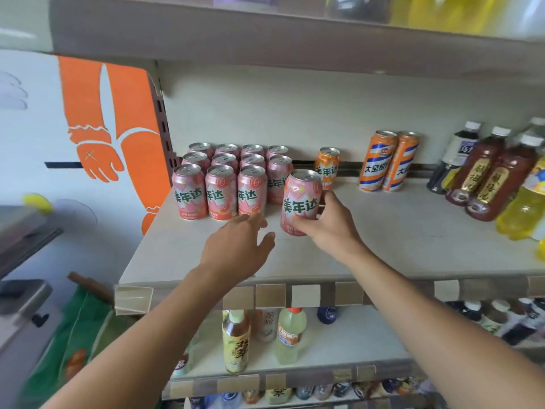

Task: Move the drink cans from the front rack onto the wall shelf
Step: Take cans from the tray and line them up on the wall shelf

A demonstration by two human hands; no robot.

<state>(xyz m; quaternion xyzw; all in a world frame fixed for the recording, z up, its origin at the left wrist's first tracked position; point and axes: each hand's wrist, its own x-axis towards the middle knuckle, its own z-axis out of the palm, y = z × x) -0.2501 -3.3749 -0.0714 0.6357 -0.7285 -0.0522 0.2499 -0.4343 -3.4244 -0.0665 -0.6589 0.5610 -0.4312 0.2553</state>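
The right hand grips a pink can low on its side. The can stands up tall, and its bottom looks to be on or just over the wall shelf; I cannot tell which. The left hand is open, fingers loose, holding nothing, just left of the can and near the front row of the pink cans. That block sits at the far left. It has a free spot at the front right, right next to the held can. A small push to the left and back should fit it in. The orange can stands close behind, so there is little room back there.
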